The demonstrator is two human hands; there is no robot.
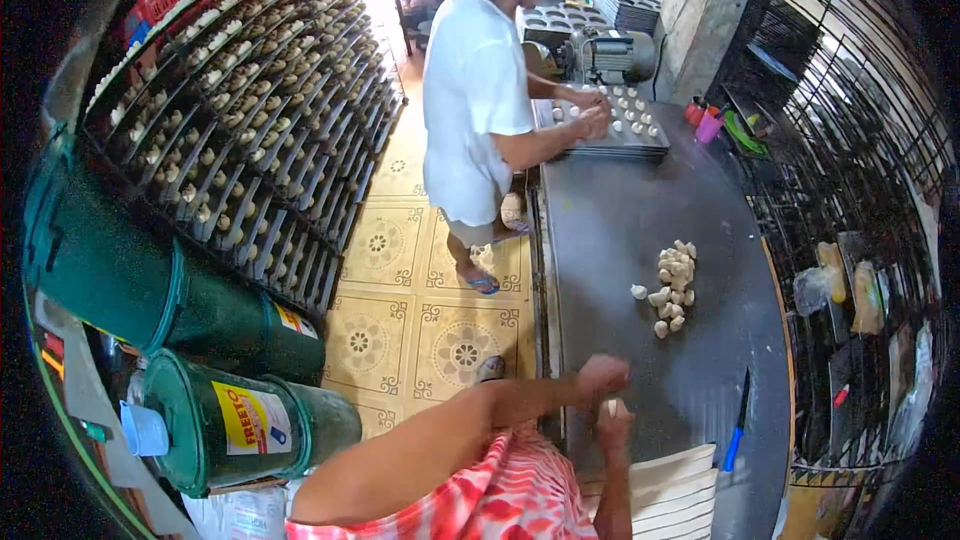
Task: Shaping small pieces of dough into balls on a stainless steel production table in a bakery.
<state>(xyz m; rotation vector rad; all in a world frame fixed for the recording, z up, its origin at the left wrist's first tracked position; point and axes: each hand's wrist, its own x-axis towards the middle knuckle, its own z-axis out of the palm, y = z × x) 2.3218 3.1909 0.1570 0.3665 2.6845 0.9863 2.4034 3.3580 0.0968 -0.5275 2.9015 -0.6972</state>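
Note:
My left hand (603,380) is held over the near left edge of the dark worktable (640,210), its fingers curled closed; what they hold, if anything, is hidden. Just below it, my right hand (614,427) grips a small pale piece of dough (612,407). Farther along the tabletop lies a loose heap of cut dough pieces (676,275), with one round piece (639,292) apart on its left. Long pale dough strips (670,495) lie side by side near my right forearm. To their right rests a knife (735,445) with a blue handle.
A co-worker in a white shirt (475,100) handles dough over a tray of dough balls (640,140) at the far end. Left stand a tall rack (250,140) of filled trays and green lidded bins (170,410). Wire shelving (850,190) borders the table's right side.

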